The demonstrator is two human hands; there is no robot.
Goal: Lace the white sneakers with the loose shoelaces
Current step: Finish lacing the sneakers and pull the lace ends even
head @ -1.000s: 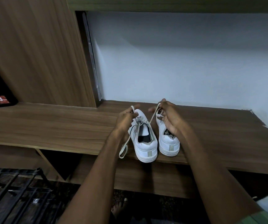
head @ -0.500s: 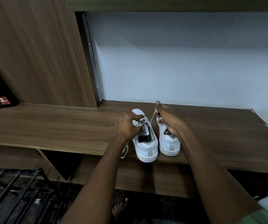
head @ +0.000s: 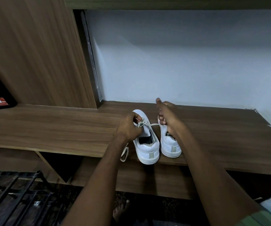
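both bare forearms reach fwd from bottom of frame, roughly parallel, converging slightly. left hand (head: 129, 127): knuckles up, fingers curled tight, pinching w/ thumb at fingertips. right hand (head: 168, 117): back of hand up, lower fingers curled in a pinch, one finger stuck out fwd & up. hands near each other, not touching. green sleeve edge (head: 258, 220) at right upper arm.

White sneakers (head: 147, 147) with grey heel tabs and an off-white shoelace (head: 152, 125) sat on a brown wood-grain worktop (head: 49, 128), backed by a pale bluish-white wall (head: 180, 62), with a red label (head: 1, 101) on black at far left.
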